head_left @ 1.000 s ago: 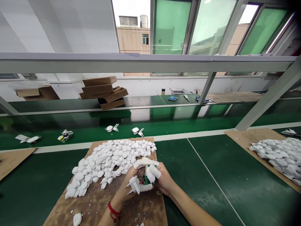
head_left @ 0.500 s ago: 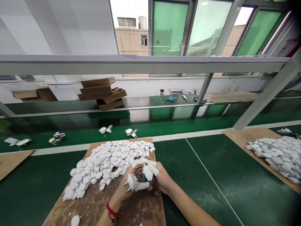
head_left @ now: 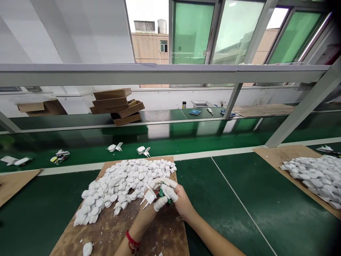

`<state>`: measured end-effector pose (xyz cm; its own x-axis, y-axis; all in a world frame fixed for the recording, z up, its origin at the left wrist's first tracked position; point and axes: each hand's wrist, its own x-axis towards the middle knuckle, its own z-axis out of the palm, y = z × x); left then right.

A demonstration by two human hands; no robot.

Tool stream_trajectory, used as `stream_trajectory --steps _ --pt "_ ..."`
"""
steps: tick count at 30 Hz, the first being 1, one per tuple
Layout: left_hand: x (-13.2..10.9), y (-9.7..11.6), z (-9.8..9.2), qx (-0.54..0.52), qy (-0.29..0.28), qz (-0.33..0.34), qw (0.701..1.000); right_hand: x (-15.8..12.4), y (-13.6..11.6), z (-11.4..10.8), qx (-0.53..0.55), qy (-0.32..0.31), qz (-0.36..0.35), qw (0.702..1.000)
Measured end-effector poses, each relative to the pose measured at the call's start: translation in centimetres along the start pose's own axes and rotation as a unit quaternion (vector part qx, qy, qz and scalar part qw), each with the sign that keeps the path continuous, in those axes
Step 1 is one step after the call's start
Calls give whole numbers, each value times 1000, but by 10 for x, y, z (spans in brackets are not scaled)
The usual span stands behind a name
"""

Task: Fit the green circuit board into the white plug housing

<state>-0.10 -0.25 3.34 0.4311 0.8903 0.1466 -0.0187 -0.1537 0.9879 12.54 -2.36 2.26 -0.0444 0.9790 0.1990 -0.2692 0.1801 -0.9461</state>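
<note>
My left hand point(head_left: 150, 210), a red cord bracelet at its wrist, is closed around a small green circuit board point(head_left: 161, 192). A white two-pin plug point(head_left: 149, 196) hangs beside that board, its pins pointing down to the left. My right hand point(head_left: 183, 205) closes on the same board from the right, its fingers pressing a white piece against it. White covers wrap the fingertips of both hands. Fingers hide most of the board. Just behind the hands, a heap of white rounded pieces point(head_left: 117, 185) lies on a brown board point(head_left: 114, 234).
Beyond a pale rail, a green belt point(head_left: 87, 153) carries several plug-and-board assemblies point(head_left: 141, 150). Another heap of white pieces point(head_left: 314, 174) lies at right on cardboard. Stacked cardboard trays point(head_left: 114, 106) stand at the back. A slanted metal post point(head_left: 298, 106) rises at right.
The assemblies on the belt have shifted left. Both hands have turned the held board a little, and my left thumb now shows in front of it.
</note>
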Motion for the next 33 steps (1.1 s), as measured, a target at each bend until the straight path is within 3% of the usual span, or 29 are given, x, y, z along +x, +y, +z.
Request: stream_trajectory --steps 3,7,13,16,19,23,28,33 --pt "2 2 0 1 22 6 1000 -1 5 0 -24 52 7 998" --pt "3 5 -1 -7 20 -3 1000 -1 10 -2 -11 72 11 997" --pt "6 4 -6 6 -18 -13 1000 3 15 -11 23 18 90 995" --pt "2 1 -8 16 -45 2 999 2 12 -11 66 -8 87 994" --pt "-3 -2 -7 60 -40 17 997 -1 9 -8 113 -6 93 989" --pt "-2 -1 -3 37 -26 1 999 0 10 -7 99 -1 81 992" --pt "4 -6 -7 16 18 -31 999 6 14 -11 41 111 66 991" --pt "2 -3 -20 5 30 -37 999 8 19 -22 -82 150 -23 985"
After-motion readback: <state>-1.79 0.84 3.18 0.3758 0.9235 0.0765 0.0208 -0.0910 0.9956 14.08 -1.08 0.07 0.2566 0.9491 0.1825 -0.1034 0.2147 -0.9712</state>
